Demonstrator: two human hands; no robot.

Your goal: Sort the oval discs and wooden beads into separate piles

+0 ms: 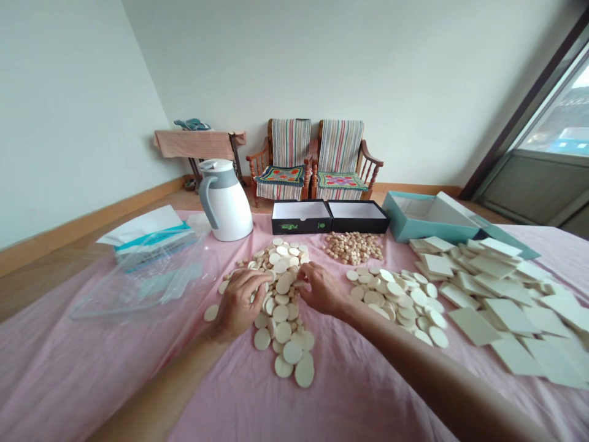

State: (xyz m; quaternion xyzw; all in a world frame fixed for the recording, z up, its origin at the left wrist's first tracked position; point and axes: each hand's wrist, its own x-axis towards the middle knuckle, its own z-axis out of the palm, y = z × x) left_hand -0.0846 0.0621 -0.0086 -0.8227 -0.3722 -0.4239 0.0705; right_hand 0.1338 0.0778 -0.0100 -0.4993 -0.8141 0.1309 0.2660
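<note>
A pile of pale round wooden discs, with small wooden beads mixed in, lies in front of me. My left hand rests over the left side of this pile, fingers bent and thumb apart from them; part of its grip is hidden. On the pile's right edge, my right hand has thumb and fingers pinched on a wooden disc. To the right of that hand lies a separate heap of discs. Farther back is a heap of small wooden beads.
Square wooden tiles are heaped at the right. Behind stand two black boxes and a light-blue box. A white and grey jug and clear plastic packaging are at left on the pink cloth.
</note>
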